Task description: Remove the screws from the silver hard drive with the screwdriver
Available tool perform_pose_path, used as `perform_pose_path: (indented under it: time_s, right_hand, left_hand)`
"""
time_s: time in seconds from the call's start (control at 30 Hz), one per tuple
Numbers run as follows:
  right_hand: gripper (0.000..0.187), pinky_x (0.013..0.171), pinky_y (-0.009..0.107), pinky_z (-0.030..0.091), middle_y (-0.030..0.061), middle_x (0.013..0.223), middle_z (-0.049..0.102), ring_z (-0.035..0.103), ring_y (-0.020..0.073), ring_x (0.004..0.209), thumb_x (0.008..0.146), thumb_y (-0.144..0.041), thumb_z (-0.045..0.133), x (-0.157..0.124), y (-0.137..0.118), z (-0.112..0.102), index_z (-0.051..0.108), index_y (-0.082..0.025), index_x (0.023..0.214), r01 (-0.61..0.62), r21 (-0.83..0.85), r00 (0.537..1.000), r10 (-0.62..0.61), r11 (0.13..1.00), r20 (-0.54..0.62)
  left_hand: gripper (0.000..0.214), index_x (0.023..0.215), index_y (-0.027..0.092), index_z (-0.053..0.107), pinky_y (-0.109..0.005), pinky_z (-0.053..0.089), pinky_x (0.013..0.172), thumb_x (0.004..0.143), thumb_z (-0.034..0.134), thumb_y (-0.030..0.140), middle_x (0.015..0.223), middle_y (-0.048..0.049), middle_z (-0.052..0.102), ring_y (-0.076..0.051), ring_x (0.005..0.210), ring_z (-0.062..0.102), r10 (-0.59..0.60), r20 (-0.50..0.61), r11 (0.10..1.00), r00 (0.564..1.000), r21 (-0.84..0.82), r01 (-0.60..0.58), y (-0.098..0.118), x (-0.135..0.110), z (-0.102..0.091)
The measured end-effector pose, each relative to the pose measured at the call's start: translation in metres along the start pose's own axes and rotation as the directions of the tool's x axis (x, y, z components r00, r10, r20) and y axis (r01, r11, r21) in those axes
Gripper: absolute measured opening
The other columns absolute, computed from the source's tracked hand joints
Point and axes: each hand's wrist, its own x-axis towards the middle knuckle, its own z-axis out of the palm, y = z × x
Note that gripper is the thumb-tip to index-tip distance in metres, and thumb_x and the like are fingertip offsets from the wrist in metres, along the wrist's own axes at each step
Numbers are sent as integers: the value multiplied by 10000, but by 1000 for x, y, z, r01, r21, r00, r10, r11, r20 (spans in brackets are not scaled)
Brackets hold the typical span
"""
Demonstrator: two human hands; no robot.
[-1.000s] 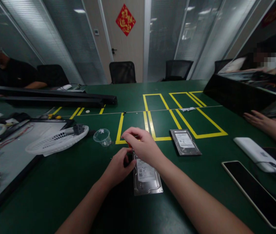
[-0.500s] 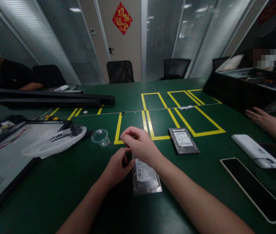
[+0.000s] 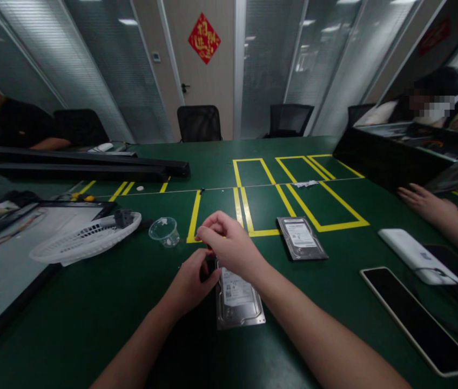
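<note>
A silver hard drive (image 3: pixel 239 302) with a white label lies flat on the green table in front of me, its far end hidden under my hands. My left hand (image 3: pixel 190 281) is closed at the drive's far left corner, with the thumb along its edge. Above that corner, my right hand (image 3: pixel 229 240) is closed in a pinch. A small bit of red shows between the two hands; fingers hide the rest, so its kind is unclear. To the right lies a second hard drive (image 3: pixel 302 238), label up and touched by neither hand.
Left of my hands are a clear plastic cup (image 3: pixel 164 231) and a white mesh-like frame (image 3: pixel 87 237). A phone (image 3: pixel 419 321) and a white power bank (image 3: pixel 417 256) lie at right. Another person's hand (image 3: pixel 427 202) rests beside a black case (image 3: pixel 407 154). Yellow tape (image 3: pixel 342 226) marks the table.
The view has shifted slightly. Both my hands stay at the drive's far end in nearly the same pose, and the drive has not visibly moved on the table.
</note>
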Motion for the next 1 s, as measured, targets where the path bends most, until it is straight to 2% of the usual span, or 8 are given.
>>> perform_pose_path:
  time_s: [0.17, 0.33, 0.57, 0.83, 1.0]
  right_hand:
    - [149, 660, 275, 439, -22, 773, 605, 552, 145, 728, 904, -356, 622, 3, 4, -4, 640, -227, 834, 96, -62, 995, -96, 993, 2]
    - [174, 657, 276, 426, -14, 773, 614, 561, 154, 757, 913, -331, 590, 2, 2, -5, 692, -223, 823, 126, -88, 992, -123, 988, 35]
    - [130, 645, 278, 440, -34, 744, 618, 565, 144, 694, 851, -332, 678, 0, 2, 0, 622, -228, 906, 8, -25, 999, -9, 1000, -31]
    - [154, 663, 281, 414, -20, 764, 599, 541, 153, 743, 903, -323, 597, 4, 4, -6, 673, -225, 811, 144, -79, 990, -143, 986, 11]
    - [169, 689, 289, 422, -20, 765, 625, 568, 153, 756, 911, -323, 598, 4, 4, -5, 699, -216, 828, 133, -37, 991, -131, 990, 36]
  left_hand:
    - [202, 1110, 198, 601, -279, 404, 616, 924, 644, 264, 842, 21, 584, -162, 676, 523, -8, 10, 1000, 1000, -18, 8, 1, 1, 0]
    - [201, 1102, 194, 614, -278, 409, 610, 916, 648, 261, 879, 4, 619, -161, 680, 539, -4, 0, 1000, 1000, -17, 4, 2, 1, 0]
    - [201, 1092, 194, 617, -266, 400, 591, 901, 657, 243, 824, 19, 602, -155, 648, 527, -8, -14, 1000, 1000, 3, 8, -1, 0, 1]
    - [230, 1141, 193, 615, -281, 429, 630, 922, 649, 257, 894, -1, 616, -165, 705, 546, 5, 7, 1000, 1000, -21, -5, 1, 1, -1]
    - [227, 1130, 190, 606, -278, 404, 619, 920, 655, 261, 878, 11, 594, -161, 686, 529, -18, 13, 1000, 1000, -17, 18, 2, 1, -1]
